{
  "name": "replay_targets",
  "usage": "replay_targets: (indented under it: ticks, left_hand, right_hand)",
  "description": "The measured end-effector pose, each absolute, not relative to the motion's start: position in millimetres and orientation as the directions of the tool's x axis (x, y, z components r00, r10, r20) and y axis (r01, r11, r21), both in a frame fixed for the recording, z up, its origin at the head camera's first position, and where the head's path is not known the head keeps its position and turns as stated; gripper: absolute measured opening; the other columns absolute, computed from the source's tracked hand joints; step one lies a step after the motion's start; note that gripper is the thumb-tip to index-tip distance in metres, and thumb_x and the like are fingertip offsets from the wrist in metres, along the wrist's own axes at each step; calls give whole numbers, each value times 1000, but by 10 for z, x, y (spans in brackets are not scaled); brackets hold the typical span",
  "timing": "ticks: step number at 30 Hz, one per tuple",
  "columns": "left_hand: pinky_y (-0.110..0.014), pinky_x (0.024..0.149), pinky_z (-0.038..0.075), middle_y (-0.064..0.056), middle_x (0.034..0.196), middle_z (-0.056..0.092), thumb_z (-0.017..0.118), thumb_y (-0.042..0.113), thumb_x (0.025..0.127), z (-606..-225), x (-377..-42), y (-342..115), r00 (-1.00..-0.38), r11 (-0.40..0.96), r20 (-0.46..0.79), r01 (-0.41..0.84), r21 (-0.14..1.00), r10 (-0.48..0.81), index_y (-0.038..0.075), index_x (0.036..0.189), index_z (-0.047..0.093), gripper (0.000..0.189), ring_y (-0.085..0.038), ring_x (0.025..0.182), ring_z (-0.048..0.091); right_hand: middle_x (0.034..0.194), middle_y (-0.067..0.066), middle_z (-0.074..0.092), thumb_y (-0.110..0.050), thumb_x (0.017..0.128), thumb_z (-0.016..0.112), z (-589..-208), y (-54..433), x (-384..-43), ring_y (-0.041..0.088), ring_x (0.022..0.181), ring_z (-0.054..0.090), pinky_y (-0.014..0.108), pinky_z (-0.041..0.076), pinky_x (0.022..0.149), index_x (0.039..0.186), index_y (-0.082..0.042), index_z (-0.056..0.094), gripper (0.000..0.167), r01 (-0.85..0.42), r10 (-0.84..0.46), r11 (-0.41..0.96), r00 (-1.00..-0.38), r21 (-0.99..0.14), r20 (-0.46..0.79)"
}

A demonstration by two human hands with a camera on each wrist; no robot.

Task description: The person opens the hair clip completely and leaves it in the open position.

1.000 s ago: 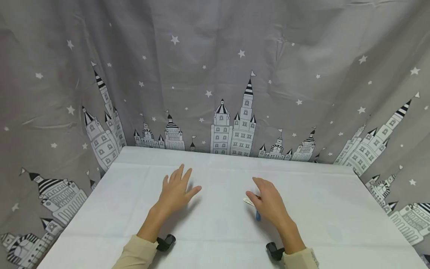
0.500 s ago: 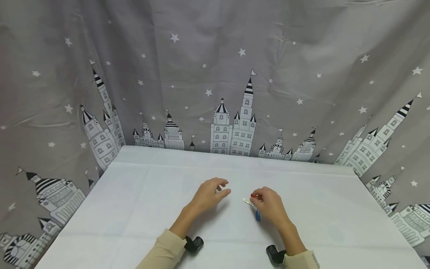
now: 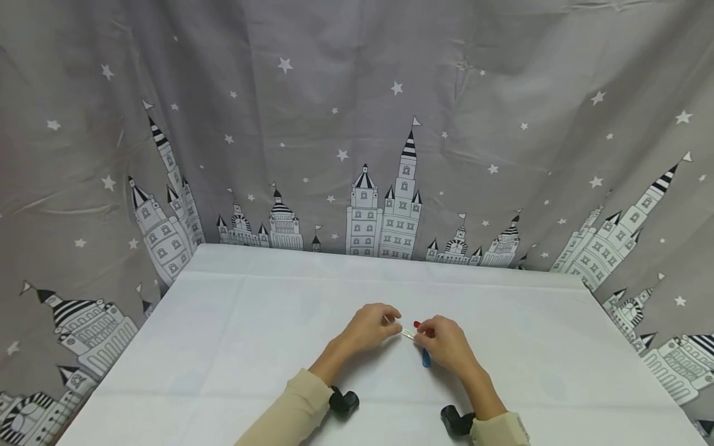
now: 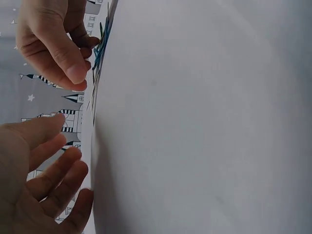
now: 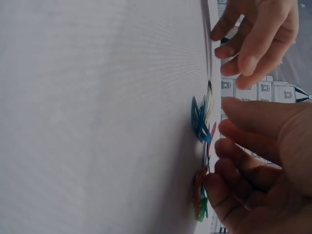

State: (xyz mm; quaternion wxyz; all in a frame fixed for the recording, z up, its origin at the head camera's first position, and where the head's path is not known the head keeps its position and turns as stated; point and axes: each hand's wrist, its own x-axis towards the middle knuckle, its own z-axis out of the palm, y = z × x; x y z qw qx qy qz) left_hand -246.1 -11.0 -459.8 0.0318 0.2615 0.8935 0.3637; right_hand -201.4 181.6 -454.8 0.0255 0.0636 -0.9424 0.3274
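Observation:
Small coloured pieces that look like snap hair clips lie in a cluster on the white table. A white clip (image 3: 408, 334) points toward the left hand, a blue clip (image 3: 426, 358) lies nearer the person, and a red clip (image 3: 416, 324) shows its end at the far side. My right hand (image 3: 449, 341) hovers over the cluster with fingers loosely bent, hiding part of it. Below its fingers the right wrist view shows an orange clip (image 5: 196, 190) and a green clip (image 5: 202, 209). My left hand (image 3: 372, 327), fingers loosely curved, has its fingertips right by the white clip's end.
A white cloth (image 3: 251, 347) covers the table. Behind it hangs a grey curtain (image 3: 312, 111) printed with castles and stars. Each wrist wears a black camera mount, such as the left mount (image 3: 344, 402).
My left hand has moved right, from spread fingers over the left-middle of the table to beside the clips, its fingers now curved. My right hand has lowered slightly over the clips, fingers drawn closer together.

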Motion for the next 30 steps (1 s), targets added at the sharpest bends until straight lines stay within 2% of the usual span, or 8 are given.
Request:
replay_targets:
  ticks: [6,14,23,30]
  left_hand:
    - [-31,79,49,-1,101,67,75,23,87,-4619,-2485,-43,-849,667,150,496,556,507,8,107,75,25,-14,88,60]
    - [-29,78,48,2,95,64,76,24,87,-4646,-2489,42,-845,684,69,475,553,530,10,110,75,27,-11,85,57]
    - [-26,73,45,4,91,61,76,23,88,-4629,-2491,74,-827,710,91,527,468,554,15,105,77,19,-10,82,53]
    - [-26,70,44,5,87,58,77,21,86,-4627,-2476,80,-832,706,101,521,480,546,14,98,77,13,-10,78,50]
  right_hand:
    - [80,-1,59,-10,83,78,-4606,1832,-2036,15,75,52,36,47,71,91,-2,75,11,-174,-139,778,-985,-603,106]
    - [75,-1,54,-5,84,76,-4641,1833,-2027,15,71,48,34,44,68,86,-3,73,4,-188,-148,787,-982,-587,117]
    - [74,-2,52,-3,86,75,-4630,1818,-2033,15,69,47,33,43,67,80,-6,67,10,-208,-166,810,-978,-547,127]
    - [73,-2,50,-2,85,75,-4634,1821,-2031,15,68,45,33,42,66,79,-6,66,11,-212,-170,814,-977,-541,127]
